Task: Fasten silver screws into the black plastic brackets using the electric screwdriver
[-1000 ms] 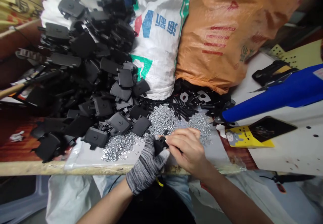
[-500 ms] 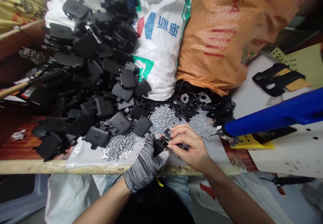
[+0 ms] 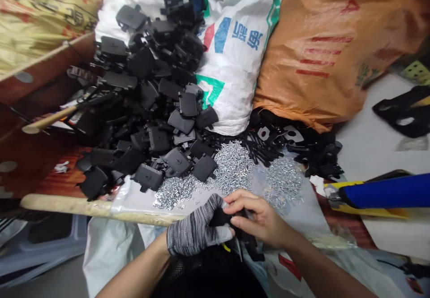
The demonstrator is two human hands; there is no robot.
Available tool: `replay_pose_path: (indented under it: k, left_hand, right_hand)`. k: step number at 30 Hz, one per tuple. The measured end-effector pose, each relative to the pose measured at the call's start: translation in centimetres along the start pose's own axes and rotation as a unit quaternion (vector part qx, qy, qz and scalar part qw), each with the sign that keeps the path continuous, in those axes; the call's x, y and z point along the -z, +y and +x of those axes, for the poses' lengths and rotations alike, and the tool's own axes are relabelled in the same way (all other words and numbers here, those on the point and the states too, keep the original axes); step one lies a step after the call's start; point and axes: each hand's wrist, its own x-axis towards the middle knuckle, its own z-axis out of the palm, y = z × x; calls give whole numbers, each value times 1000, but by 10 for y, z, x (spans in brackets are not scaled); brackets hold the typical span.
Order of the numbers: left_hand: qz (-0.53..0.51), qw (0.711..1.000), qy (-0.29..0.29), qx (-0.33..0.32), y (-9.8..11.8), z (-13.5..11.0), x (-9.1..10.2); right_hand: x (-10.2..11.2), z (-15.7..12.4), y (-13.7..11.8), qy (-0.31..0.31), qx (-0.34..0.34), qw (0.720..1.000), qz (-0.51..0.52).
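My left hand (image 3: 198, 231), in a grey knitted glove, is closed around a small black plastic part (image 3: 222, 218) near the table's front edge. My bare right hand (image 3: 260, 219) pinches the same part from the right, fingers curled on it. Just beyond the hands lie heaps of small silver screws (image 3: 231, 166) and washers (image 3: 174, 192) on a clear plastic sheet. A big pile of black plastic covers (image 3: 148, 105) rises at the left.
A white woven sack (image 3: 235, 51) and an orange sack (image 3: 332, 51) stand at the back. Small black brackets (image 3: 295, 145) lie before the orange sack. A blue tool (image 3: 386, 191) hangs at the right over a yellow card. A wooden stick (image 3: 50, 119) lies left.
The view has swung left. Both hands have drawn the black part nearer to me, down to the table's front edge. The blue tool has sunk lower at the right.
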Motion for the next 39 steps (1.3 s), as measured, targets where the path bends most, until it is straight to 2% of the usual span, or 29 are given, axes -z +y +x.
replay_pose_path:
  k: [2, 4, 7, 9, 11, 13, 15, 18, 21, 23, 25, 28, 30, 33, 36, 39]
  left_hand:
    - [-20, 1000, 9, 1, -6, -6, 0]
    - [-32, 999, 37, 8, -9, -11, 4]
    - [36, 995, 93, 23, -6, -16, 24]
    - [126, 976, 176, 9, 2, -20, 45]
    - [219, 939, 266, -17, 12, -23, 66]
    - [294, 904, 308, -42, 22, -26, 81]
    - [340, 889, 298, -65, 30, -28, 88]
    - [377, 891, 230, -107, 36, -27, 87]
    - [399, 894, 166, -119, 33, -22, 79]
    - [412, 895, 130, -113, 30, -18, 74]
    - [429, 890, 107, -113, 28, -15, 72]
    - [451, 872, 142, -129, 28, -13, 74]
    - [457, 859, 184, -135, 30, -14, 79]
    - [457, 848, 225, -150, 32, -15, 82]
    - [450, 845, 226, -180, 32, -14, 80]
    - [452, 846, 205, -195, 31, -12, 75]
  right_hand:
    - [-12, 6, 2, 28, 0, 999, 16]
    - [-20, 17, 5, 24, 1, 999, 36]
    - [-25, 35, 12, 2, 29, 999, 32]
    - [-29, 45, 18, 60, 55, 995, -53]
    - [-39, 51, 24, 125, 68, 971, -191]
    - [-53, 54, 30, 121, 79, 937, -317]
    - [-67, 54, 37, 84, 100, 909, -396]
    - [-77, 54, 44, 75, 115, 888, -439]
    - [-67, 53, 35, 123, 100, 905, -396]
    - [-53, 53, 19, 173, 98, 917, -346]
    - [-39, 51, 2, 199, 118, 920, -318]
    - [-27, 47, -8, 205, 136, 913, -326]
    - [-27, 44, 2, 190, 121, 913, -341]
    - [-38, 40, 29, 120, 100, 911, -382]
    - [-52, 39, 49, 92, 107, 886, -441]
    - [-56, 42, 52, 97, 124, 877, -454]
